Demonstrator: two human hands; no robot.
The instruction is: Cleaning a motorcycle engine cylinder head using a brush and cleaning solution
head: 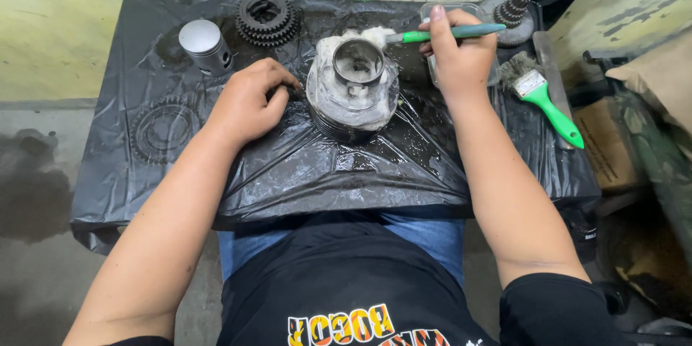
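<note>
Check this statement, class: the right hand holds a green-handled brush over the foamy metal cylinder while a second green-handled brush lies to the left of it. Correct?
Not quite. The head view shows the second brush lying to the right of the cylinder, not the left. The right hand does hold a green-handled brush over it.

Right hand (461,54) with green-handled brush (440,33) over foamy finned cylinder (353,90)
</note>
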